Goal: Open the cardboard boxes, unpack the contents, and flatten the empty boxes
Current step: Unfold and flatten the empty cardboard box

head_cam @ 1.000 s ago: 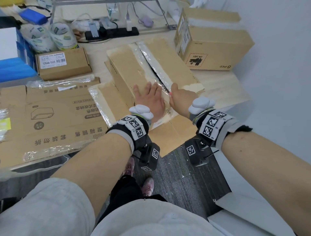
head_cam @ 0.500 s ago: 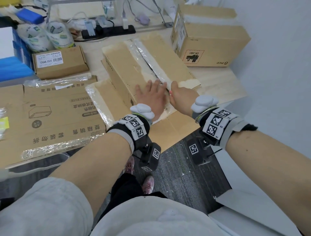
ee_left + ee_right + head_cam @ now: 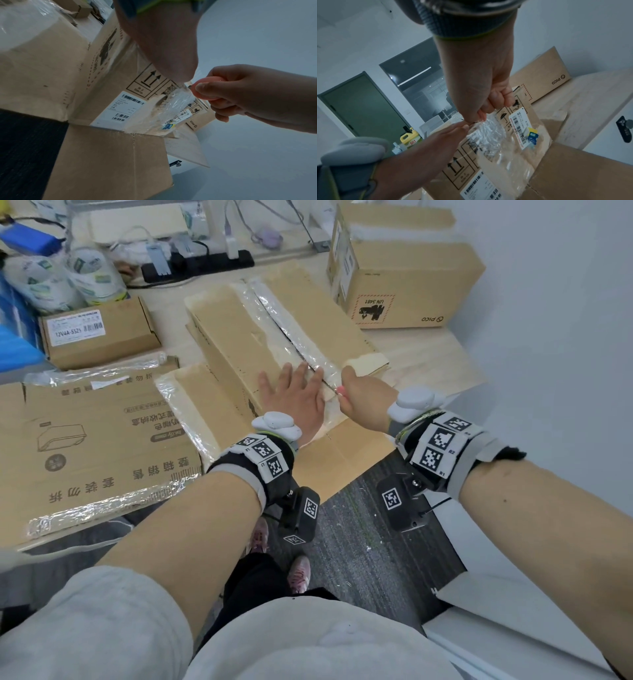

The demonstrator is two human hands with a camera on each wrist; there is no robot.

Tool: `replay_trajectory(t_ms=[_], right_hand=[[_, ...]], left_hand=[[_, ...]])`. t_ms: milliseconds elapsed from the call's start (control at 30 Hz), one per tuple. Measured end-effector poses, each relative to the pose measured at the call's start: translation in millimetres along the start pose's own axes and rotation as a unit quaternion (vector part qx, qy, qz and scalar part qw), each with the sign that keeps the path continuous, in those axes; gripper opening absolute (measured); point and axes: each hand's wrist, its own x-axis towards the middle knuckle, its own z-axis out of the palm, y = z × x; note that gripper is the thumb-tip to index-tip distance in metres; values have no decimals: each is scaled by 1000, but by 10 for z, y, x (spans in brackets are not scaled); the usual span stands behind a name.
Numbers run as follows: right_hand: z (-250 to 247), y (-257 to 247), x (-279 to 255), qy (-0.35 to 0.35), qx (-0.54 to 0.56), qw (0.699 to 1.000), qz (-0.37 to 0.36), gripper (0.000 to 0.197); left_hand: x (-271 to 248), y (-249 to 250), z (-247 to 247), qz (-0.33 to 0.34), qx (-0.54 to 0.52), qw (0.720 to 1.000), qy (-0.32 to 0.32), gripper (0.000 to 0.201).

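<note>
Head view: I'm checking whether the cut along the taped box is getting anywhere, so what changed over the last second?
Little. The right hand, gripping a pink cutter, edged slightly farther along the taped seam of the long box. The left hand stayed flat on the box top beside the seam, fingers spread. The box and the PICO box behind it did not shift on the table.

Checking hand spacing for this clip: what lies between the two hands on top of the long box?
In the head view, only the taped seam of the box runs between the flat left hand and the right hand, which holds a pink cutter.
</note>
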Motion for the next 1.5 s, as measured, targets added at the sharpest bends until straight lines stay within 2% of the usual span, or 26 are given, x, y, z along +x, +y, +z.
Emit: replay_trajectory(t_ms=[200, 333, 433, 533, 633, 800, 967, 1133, 1267, 1500], right_hand=[[-49, -21, -85, -3, 19, 1000, -3, 24], [24, 55, -178, -17, 59, 998, 10, 16], [108, 107, -302, 36, 130, 991, 17, 24], [95, 111, -360, 107, 185, 977, 27, 27], [93, 78, -348, 141, 201, 968, 58, 28], [175, 19, -310, 168, 243, 950, 103, 29], [298, -82, -307, 189, 282, 926, 163, 25], [312, -190, -255, 192, 318, 908, 195, 23], [317, -247, -256, 196, 317, 901, 222, 25], [304, -339, -275, 202, 323, 887, 263, 25]], left_hand=[[-6, 16, -8, 0, 1, 1000, -6, 53], [26, -13, -61, 9, -6, 999, -30, 53], [88, -69, -153, 45, 6, 997, -62, 52], [105, -46, -214, 84, 58, 995, -20, 45], [119, -4, -250, 126, 67, 990, 13, 32], [252, -47, -345, 168, 63, 983, -44, 24], [333, -110, -413, 237, 96, 962, -95, 32], [459, -148, -506, 245, 93, 958, -116, 29], [618, -35, -659, 282, 107, 936, -178, 29], [648, 0, -807, 278, 85, 930, -223, 29]])
